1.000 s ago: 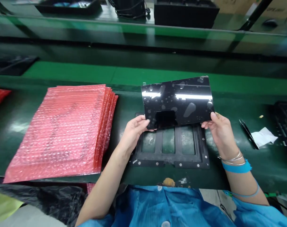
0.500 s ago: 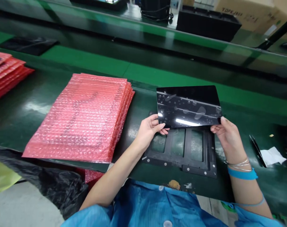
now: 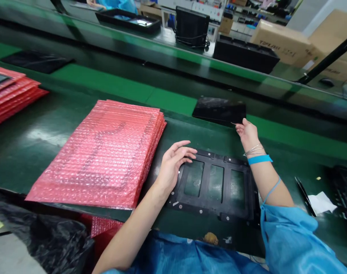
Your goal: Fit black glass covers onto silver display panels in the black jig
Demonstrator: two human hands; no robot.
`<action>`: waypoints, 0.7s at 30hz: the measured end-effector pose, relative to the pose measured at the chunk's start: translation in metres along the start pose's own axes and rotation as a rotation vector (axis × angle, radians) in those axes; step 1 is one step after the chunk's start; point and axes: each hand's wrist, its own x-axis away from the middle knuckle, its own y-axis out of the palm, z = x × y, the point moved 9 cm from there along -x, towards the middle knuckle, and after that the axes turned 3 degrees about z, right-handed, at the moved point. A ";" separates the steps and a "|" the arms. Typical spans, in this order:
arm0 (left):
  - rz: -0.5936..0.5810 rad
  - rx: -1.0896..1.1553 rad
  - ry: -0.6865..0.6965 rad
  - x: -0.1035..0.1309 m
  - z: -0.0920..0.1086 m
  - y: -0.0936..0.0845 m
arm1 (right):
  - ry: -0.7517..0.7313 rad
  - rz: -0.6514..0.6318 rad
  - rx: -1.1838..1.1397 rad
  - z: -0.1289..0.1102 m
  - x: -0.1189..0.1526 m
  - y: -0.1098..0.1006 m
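Note:
A glossy black screen panel [image 3: 219, 109] lies at the back of the bench, over the green strip. My right hand [image 3: 247, 131] pinches its near right corner between thumb and fingers. Nearer to me rests a black frame fixture [image 3: 206, 182] with rectangular openings and small round metal dots along its edges. My left hand [image 3: 176, 160] hovers by the fixture's far left corner, fingers apart and holding nothing. Left of that hand is a stack of red bubble-wrap bags [image 3: 104, 152].
More red bags [image 3: 13, 95] are piled at far left, near a flat black sheet [image 3: 37, 61]. Tweezers [image 3: 304, 196] and white paper [image 3: 322, 202] lie at right. Beyond the rail stand a monitor [image 3: 192, 26], a black tray [image 3: 127, 19] and cardboard boxes [image 3: 282, 40]. A person's blue sleeve [image 3: 120, 5] shows behind.
The screen panel has moved from above the fixture to the back of the bench, carried by my right hand. My left hand has let go of it. The view has tilted up.

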 end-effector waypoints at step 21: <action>0.441 -1.181 0.867 0.089 0.145 -0.055 | -0.260 -0.252 0.280 0.022 0.149 -0.103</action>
